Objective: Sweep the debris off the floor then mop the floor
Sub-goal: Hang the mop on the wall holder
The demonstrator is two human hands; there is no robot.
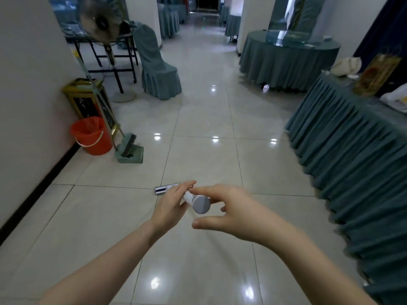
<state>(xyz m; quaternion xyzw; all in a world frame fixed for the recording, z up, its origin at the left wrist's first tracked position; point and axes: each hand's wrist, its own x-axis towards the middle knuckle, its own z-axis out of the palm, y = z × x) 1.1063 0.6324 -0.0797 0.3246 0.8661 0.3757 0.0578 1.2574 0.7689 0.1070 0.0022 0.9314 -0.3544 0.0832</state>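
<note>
A mop handle with a grey end cap (201, 204) points straight up at the camera. Its flat striped mop head (164, 189) lies on the glossy tile floor (198, 128) just beyond my hands. My left hand (172, 201) holds the white handle just below the cap. My right hand (229, 208) hovers at the cap with fingers spread above it and the thumb below, not closed on it. A green broom standing in its dustpan (130, 149) leans by the left wall.
An orange bucket (91, 135) and a gold-framed bin (88, 100) stand against the left wall, with a floor fan (103, 23) and a covered chair (157, 69) behind. Teal-skirted tables (343, 137) line the right side. A white scrap (265, 87) lies by the round table (286, 56).
</note>
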